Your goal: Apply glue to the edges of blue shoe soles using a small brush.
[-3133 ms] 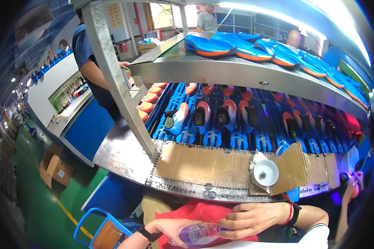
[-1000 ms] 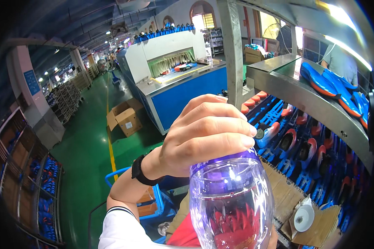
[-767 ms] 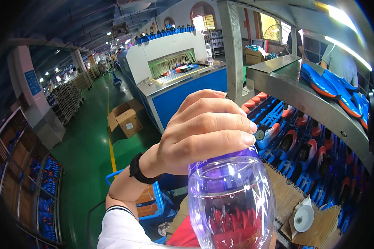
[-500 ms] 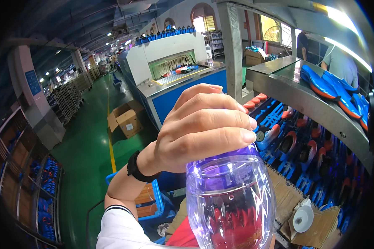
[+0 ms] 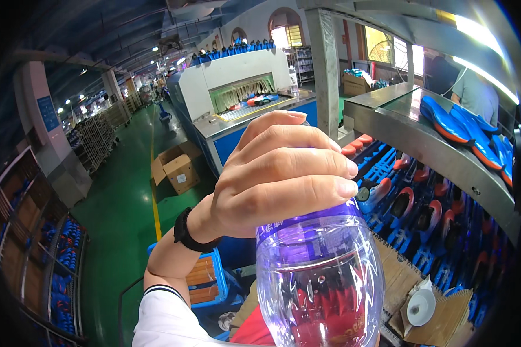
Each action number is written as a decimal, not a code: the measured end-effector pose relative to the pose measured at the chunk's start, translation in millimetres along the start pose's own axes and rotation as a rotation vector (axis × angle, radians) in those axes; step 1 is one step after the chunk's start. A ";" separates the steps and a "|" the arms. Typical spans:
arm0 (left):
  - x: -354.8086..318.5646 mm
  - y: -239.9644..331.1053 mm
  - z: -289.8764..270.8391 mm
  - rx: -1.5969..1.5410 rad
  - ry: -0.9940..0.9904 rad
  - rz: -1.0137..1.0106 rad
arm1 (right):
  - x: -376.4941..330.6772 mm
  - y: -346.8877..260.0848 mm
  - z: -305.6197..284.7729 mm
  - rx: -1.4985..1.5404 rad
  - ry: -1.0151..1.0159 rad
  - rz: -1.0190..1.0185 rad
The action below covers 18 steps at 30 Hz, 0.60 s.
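Observation:
My left hand (image 5: 283, 173), a black band (image 5: 190, 232) on its wrist, reaches across the middle of the view. Its fingers are closed around the upper part of a clear plastic bottle (image 5: 321, 283) with a purple label. The bottle stands close in front of me, its lower end cut off by the bottom edge. Clear liquid shows inside, and red fabric is seen through it. The thumb and the bottle's top are hidden behind my fingers. My right hand does not show.
At right, a metal frame carries blue and orange shoe parts (image 5: 446, 121) above racks of blue moulds (image 5: 428, 220). A white bowl (image 5: 421, 306) rests on cardboard. Ahead stands a conveyor machine (image 5: 237, 87). An opened carton (image 5: 178, 170) sits on the green floor; a blue-framed stool (image 5: 205, 280) stands below my forearm.
My left hand and the bottle have shifted slightly left in view. The grip looks the same.

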<state>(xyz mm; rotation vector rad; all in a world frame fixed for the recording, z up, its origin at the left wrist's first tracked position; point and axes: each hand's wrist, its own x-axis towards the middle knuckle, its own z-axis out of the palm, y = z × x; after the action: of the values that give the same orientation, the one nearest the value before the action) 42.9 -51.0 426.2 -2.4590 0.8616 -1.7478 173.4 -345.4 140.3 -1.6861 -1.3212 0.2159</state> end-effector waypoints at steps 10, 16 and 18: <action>1.6 -0.7 0.3 0.001 0.029 0.015 | -4.0 5.2 7.1 -0.073 0.057 -0.088; 0.3 -2.0 -0.5 0.023 0.022 0.028 | 2.4 -6.8 0.6 -0.132 0.021 -0.061; -0.3 -1.9 -0.9 0.021 0.031 0.019 | 4.0 -7.2 0.6 -0.143 0.019 -0.080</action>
<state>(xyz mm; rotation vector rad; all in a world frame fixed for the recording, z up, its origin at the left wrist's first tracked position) 42.8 -49.0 426.9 -2.4091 0.8623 -1.7837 169.9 -341.9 146.9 -1.7453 -1.4159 0.0595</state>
